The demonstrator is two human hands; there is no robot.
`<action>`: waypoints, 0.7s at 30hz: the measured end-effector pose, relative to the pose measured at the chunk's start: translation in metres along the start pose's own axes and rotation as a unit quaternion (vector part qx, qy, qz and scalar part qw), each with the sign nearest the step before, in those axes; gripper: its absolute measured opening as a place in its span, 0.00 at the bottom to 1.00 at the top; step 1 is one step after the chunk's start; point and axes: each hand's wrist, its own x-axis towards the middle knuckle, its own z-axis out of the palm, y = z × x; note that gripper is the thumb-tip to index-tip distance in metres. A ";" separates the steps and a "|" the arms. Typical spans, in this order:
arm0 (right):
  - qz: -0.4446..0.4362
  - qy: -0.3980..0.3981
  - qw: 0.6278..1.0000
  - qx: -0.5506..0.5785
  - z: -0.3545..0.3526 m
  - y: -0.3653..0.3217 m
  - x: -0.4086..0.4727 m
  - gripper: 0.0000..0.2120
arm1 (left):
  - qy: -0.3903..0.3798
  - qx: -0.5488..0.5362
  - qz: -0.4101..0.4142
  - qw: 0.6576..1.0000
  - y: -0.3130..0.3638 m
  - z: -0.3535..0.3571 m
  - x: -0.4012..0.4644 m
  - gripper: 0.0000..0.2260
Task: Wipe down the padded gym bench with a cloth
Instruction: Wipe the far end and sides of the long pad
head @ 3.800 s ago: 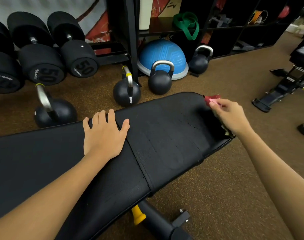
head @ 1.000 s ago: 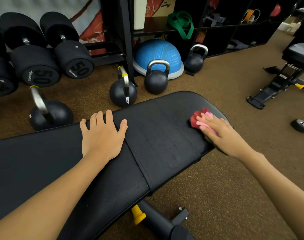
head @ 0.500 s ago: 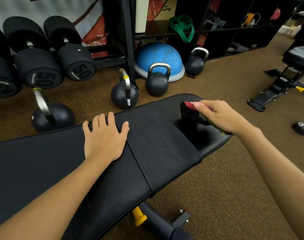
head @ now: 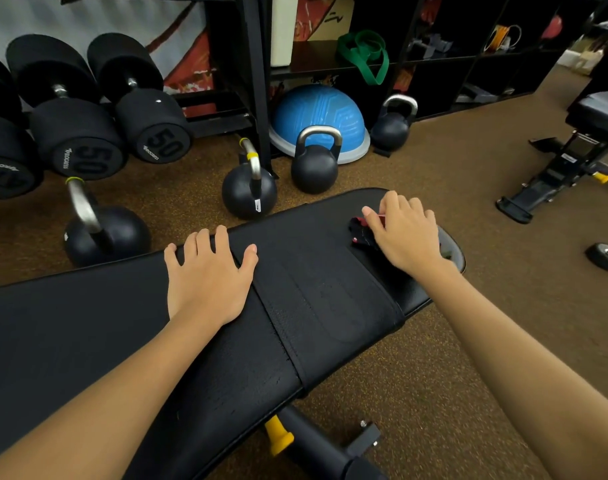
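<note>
Bench (head: 323,306): a black padded bench is laid across the lower half of the view, its rounded end at about 3 o'clock from the picture centre.
Cloth (head: 363,232): a dark cloth with red showing is bunched on the pad near that rounded end, mostly covered by the right hand.
Right hand (head: 404,233): it is placed over the cloth with fingers curled; the cloth is gripped under the fingertips and pressed to the pad.
Left hand (head: 209,275): it is laid flat on the pad at about 9 o'clock from the cloth, fingers straight and spread, nothing held.
Floor (head: 434,358): brown speckled matting is seen around the bench.
Kettlebells (head: 314,161): several black ones are stood on the floor at 12 o'clock from the bench.
Dumbbells (head: 84,133): large black ones marked 50 are racked at 10 o'clock.
Blue dome (head: 316,109): it is set behind the kettlebells, under a shelf.
</note>
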 end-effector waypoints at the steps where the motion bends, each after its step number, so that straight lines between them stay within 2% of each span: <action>1: 0.004 0.002 1.000 0.018 0.002 0.003 -0.005 0.14 | -0.002 0.001 0.000 1.000 0.000 0.000 0.000 0.30; 3: 0.026 -0.021 0.995 0.090 -0.004 0.012 -0.012 0.14 | -0.004 0.000 0.002 1.000 0.001 -0.001 0.000 0.30; 8: 0.051 -0.164 0.965 0.200 -0.031 0.041 -0.022 0.21 | -0.064 -0.031 -0.010 0.997 0.001 -0.004 0.003 0.30; 12: 0.061 -0.147 0.944 0.290 -0.049 0.035 -0.019 0.15 | -0.169 -0.080 -0.073 0.980 0.012 -0.031 0.019 0.31; 14: 0.048 -0.139 0.929 0.340 -0.059 0.028 -0.015 0.12 | -0.162 -0.103 -0.042 0.980 0.032 -0.044 0.027 0.33; 16: 0.030 -0.149 0.908 0.392 -0.069 0.019 -0.013 0.11 | -0.116 -0.169 0.041 0.978 0.057 -0.054 0.032 0.35; 18: 0.017 -0.166 0.882 0.442 -0.077 0.012 -0.013 0.11 | -0.145 -0.306 0.099 0.936 0.081 -0.064 0.034 0.36; 21: 0.022 -0.214 0.842 0.494 -0.085 0.010 -0.014 0.12 | -0.245 -0.455 0.127 0.846 0.106 -0.069 0.036 0.27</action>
